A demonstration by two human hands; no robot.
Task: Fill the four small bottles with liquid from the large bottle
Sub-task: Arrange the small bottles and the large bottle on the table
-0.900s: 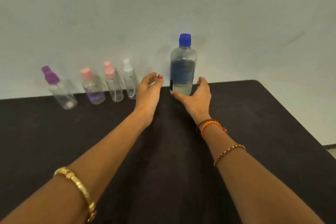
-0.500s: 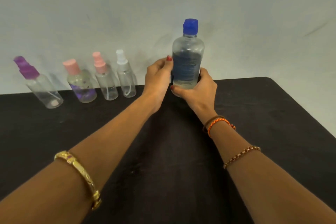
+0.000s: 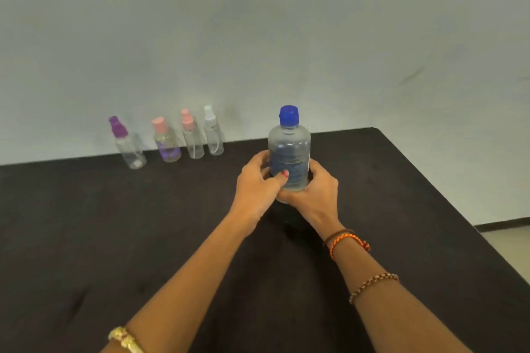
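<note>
Head: both hands' grip around large bottle (image 3: 289, 152)

Table (image 3: 114, 238): dark, matte top; far edge ran along a pale wall, far right corner rounded, right edge slanted toward the viewer.
Purple-cap bottle (image 3: 128, 144): stood at the far edge, leftmost of a row of four, clear body, seemingly empty.
Pink-cap bottle (image 3: 166, 141): next to the right, wider, a purple patch low on its body.
Pink sprayer (image 3: 191, 135): third in the row, slim and clear.
White sprayer (image 3: 212, 132): rightmost of the row, just beside the pink sprayer.
Large bottle (image 3: 289, 149): upright nearer the table's middle, blue cap on; its base was hidden by hands, so contact with the top could not be told.
</note>
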